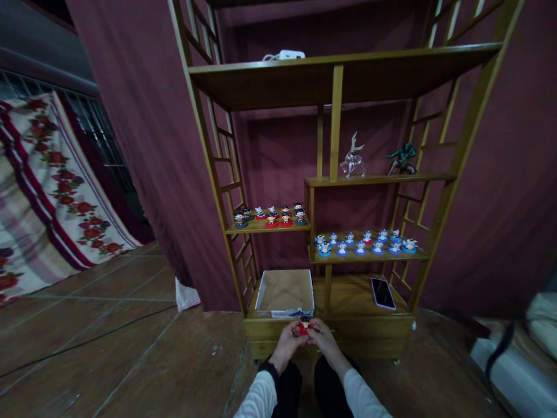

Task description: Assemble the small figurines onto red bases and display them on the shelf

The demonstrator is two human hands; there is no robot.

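Note:
Between my two hands I hold a small red figurine (306, 326) with a black-topped head, in front of the cabinet's lowest part. My left hand (289, 338) grips it from the left and my right hand (321, 337) from the right, fingers closed about it. Just beyond them lies a shallow cardboard box (287, 287) with white sides and a bare brown bottom. Red and black figurines (271, 219) stand in two rows on the left shelf. Blue and white figurines (360, 248), with a red one among them, stand in rows on the lower right shelf.
The wooden display shelf (348, 65) fills the middle. It also bears a clear deer ornament (353, 159), a dark green figure (402, 159), a dark-screened tablet (383, 293) and a white power strip (291, 54). A black cable (93, 341) runs over the floor at left.

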